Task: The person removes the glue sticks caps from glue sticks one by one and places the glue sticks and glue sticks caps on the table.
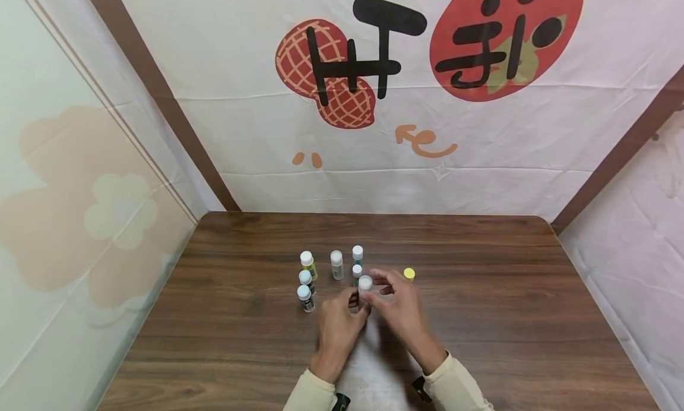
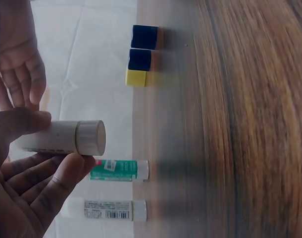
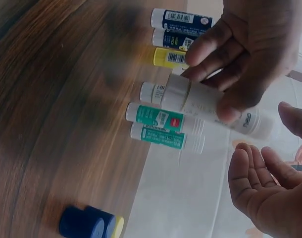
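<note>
My left hand holds a white glue stick upright between thumb and fingers, just over the table. The right wrist view shows that left hand with its thumb along the stick's white barrel. My right hand is beside the stick, its fingers loosely bent, with a gap to the stick. From the head view the right hand seems to reach around the stick's upper end. Just beyond the hands stand two green glue sticks and another white glue stick.
Left of the hands, two dark blue glue sticks and a yellow-labelled one stand in a row. Right of them are a yellow-ended stick and two dark blue ones. The wooden table meets a printed cloth wall behind.
</note>
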`<state>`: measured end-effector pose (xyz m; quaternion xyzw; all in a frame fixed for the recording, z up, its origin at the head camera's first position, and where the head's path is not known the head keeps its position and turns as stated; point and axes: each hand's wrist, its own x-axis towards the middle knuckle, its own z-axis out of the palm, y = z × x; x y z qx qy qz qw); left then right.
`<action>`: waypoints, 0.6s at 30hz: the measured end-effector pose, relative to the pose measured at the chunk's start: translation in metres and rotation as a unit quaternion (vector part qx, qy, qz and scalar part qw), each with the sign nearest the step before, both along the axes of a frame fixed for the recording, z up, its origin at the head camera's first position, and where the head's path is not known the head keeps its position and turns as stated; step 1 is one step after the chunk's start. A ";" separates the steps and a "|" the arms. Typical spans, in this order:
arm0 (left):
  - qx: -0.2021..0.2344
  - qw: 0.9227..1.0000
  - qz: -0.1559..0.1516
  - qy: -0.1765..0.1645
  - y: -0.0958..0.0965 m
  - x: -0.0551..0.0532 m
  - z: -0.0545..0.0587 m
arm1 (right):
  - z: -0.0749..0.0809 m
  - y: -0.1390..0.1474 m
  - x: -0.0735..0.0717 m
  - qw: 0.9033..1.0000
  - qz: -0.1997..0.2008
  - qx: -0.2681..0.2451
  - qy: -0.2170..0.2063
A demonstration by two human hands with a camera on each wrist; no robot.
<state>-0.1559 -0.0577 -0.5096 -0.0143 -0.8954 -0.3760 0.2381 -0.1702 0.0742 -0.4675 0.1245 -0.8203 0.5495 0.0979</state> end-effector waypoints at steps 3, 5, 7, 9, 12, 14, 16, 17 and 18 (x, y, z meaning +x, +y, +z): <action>0.002 1.000 -0.007 0.006 0.002 0.000 -0.001 | -0.001 -0.002 0.000 1.000 -0.006 0.005 0.003; 0.002 1.000 -0.011 0.014 0.002 0.000 -0.001 | -0.001 -0.002 0.000 1.000 -0.011 0.013 0.005; 0.001 1.000 -0.012 0.021 0.003 0.000 -0.002 | -0.002 -0.002 0.000 1.000 -0.014 0.019 0.006; -0.002 1.000 -0.011 0.027 0.003 0.000 -0.002 | -0.002 -0.002 0.000 1.000 -0.017 0.023 0.006; -0.008 0.999 -0.007 0.033 0.004 0.000 -0.002 | -0.003 -0.002 0.000 0.999 -0.021 0.025 0.009; -0.013 0.999 -0.006 0.037 0.004 0.000 -0.001 | -0.004 -0.002 0.000 0.999 -0.024 0.026 0.012; -0.018 0.999 -0.007 0.043 0.004 0.001 -0.001 | -0.004 -0.003 0.000 0.999 -0.028 0.031 0.015; -0.019 0.999 -0.008 0.046 0.004 0.001 -0.001 | -0.004 -0.003 0.000 0.999 -0.030 0.032 0.015; -0.021 0.999 -0.009 0.050 0.004 0.001 -0.001 | -0.004 -0.003 0.000 0.999 -0.032 0.034 0.016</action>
